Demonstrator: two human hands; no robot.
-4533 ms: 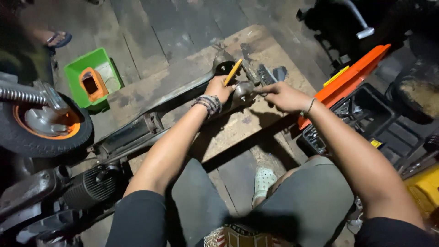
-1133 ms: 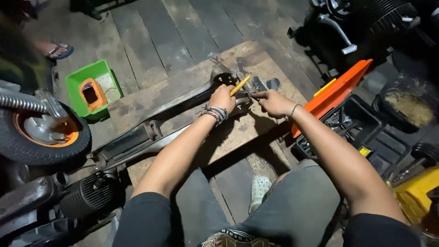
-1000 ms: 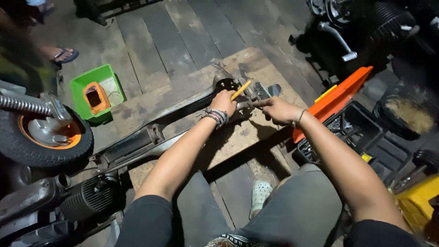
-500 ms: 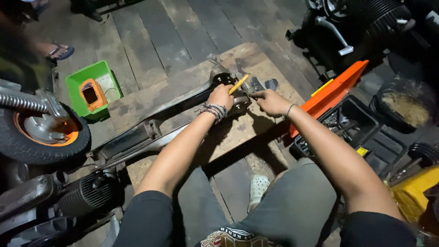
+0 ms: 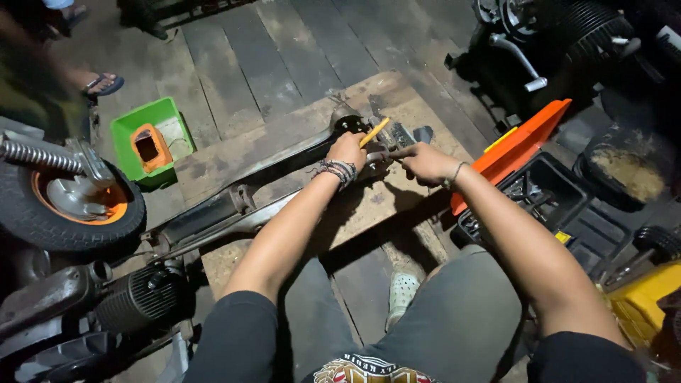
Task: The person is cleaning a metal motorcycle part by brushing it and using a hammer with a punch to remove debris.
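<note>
The left hand [image 5: 347, 150] is closed around a tool with a yellow handle [image 5: 374, 132], which sticks up and to the right out of the fist. A stack of bead bracelets [image 5: 339, 170] circles that wrist. The right hand [image 5: 422, 160] sits just to the right, its fingers pinched shut on a small metal part [image 5: 379, 157] that lies between the two hands; what kind of part it is cannot be told. A thin band [image 5: 454, 174] runs round the right wrist.

Both hands work at the far end of a long grey metal arm [image 5: 234, 206], which runs from that end down and to the left across a worn wooden board [image 5: 369, 213]. The board rests on a dark plank floor [image 5: 284, 57].

To the right of the right forearm stands an open black toolbox [image 5: 546, 191] with an orange lid [image 5: 521, 145] tilted up, sockets showing in its tray. Further right sits a round dark pan [image 5: 628, 174] with brownish contents, and a yellow case [image 5: 645, 301] shows at the lower right edge.

To the left of the board lies a green tray [image 5: 135, 135] holding an orange block [image 5: 150, 145]. Beside it is a wheel [image 5: 67, 206] with an orange rim and a coil spring [image 5: 35, 154] above it. A finned engine [image 5: 135, 298] lies at the lower left. A sandalled foot [image 5: 99, 84] of another person shows at the upper left. The person's own shoe [image 5: 403, 291] rests between the knees.
</note>
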